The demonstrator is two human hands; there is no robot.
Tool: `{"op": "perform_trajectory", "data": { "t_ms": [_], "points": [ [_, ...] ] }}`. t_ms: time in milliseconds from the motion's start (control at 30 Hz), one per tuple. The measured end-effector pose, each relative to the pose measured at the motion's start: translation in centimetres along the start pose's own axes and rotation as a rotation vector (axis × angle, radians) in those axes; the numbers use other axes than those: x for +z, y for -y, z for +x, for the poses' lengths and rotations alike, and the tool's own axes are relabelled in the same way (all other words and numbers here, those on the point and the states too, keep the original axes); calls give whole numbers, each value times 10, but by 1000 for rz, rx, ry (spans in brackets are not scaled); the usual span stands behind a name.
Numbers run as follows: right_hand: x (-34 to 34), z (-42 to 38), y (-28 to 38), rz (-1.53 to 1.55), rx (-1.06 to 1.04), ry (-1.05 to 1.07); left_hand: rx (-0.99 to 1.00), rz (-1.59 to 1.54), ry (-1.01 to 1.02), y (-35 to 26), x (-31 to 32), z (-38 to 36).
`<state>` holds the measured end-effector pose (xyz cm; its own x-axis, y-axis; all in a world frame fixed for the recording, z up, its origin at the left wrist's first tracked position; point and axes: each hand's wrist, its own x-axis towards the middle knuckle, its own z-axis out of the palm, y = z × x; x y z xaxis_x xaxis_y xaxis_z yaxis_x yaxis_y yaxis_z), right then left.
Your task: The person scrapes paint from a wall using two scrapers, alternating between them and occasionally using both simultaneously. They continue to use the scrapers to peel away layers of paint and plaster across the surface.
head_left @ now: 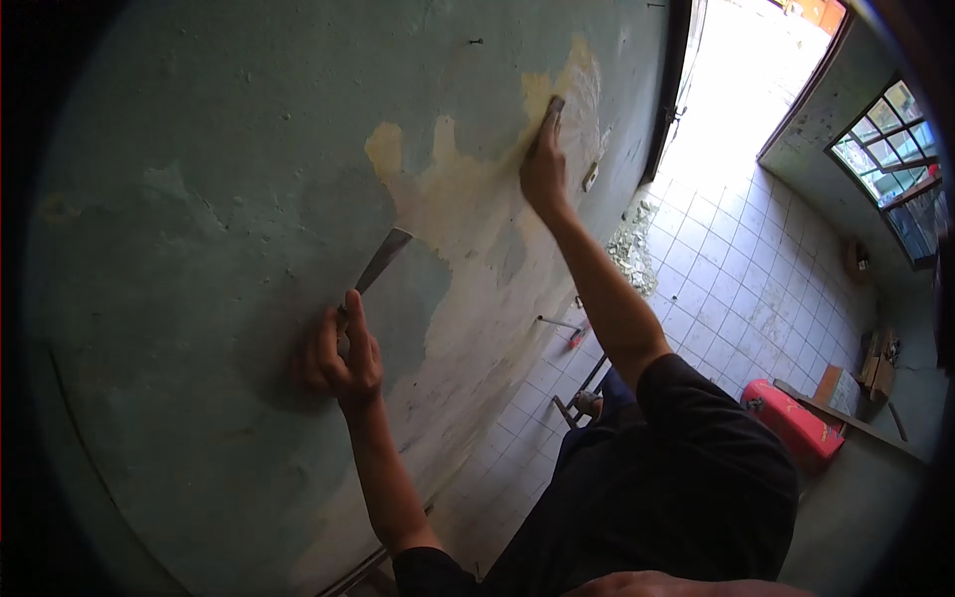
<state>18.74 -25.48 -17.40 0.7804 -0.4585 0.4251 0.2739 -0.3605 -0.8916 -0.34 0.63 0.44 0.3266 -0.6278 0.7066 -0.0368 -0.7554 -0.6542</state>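
Note:
My left hand (343, 353) grips a putty knife (383, 261) close to the wall, with the index finger along it. Its flared metal blade points up and right, near the edge of the peeled paint. Higher and to the right, my right hand (545, 179) is closed around a small dark grey object (555, 103) held against the wall; most of it is hidden by the fingers, so its kind cannot be made out. The wall (249, 199) has worn green paint. Cream and whitish bare patches (477, 189) spread between and around the two hands.
A wall socket (591, 176) sits below my right hand, and a nail (476, 42) sticks out higher up. Paint flakes (632, 254) lie along the wall on the tiled floor (726, 259). A red-handled tool (577, 336) and a red case-like object (796, 428) are lower down.

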Motion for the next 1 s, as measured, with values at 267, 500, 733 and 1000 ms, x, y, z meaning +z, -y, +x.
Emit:
{"op": "perform_trajectory", "data": {
  "t_ms": [267,500,733,1000],
  "points": [
    [1,-60,14,-28,-101,161,-25,4,-13,-2,4,0],
    [-13,46,-23,-16,-12,54,-21,21,-2,-3,5,4],
    [-23,86,-10,-17,96,70,-20,55,-27,-4,7,7],
    [-17,12,19,-143,-290,47,-39,89,-15,-7,6,6]
  ]
}}
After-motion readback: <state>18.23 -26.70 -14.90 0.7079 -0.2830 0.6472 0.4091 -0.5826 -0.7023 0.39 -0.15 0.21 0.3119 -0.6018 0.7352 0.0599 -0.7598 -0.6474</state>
